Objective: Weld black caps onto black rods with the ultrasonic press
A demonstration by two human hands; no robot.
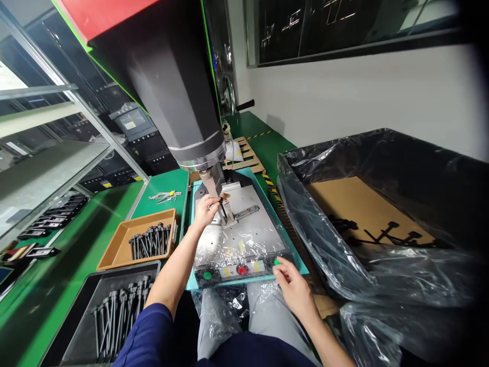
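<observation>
Left hand (207,210) is pinching black rod (223,208) at fixture (229,218)
Right hand (296,291), grip slightly parted, is perhaps touching green button (277,262) at base (260,235)'s near right corner.

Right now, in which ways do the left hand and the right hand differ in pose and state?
The left hand pinches a black part at the metal fixture; the right hand shows nothing in its grasp. The left hand reaches farther forward, below the machine head; the right hand is by a green button, contact unclear. Both are gloveless.
</observation>
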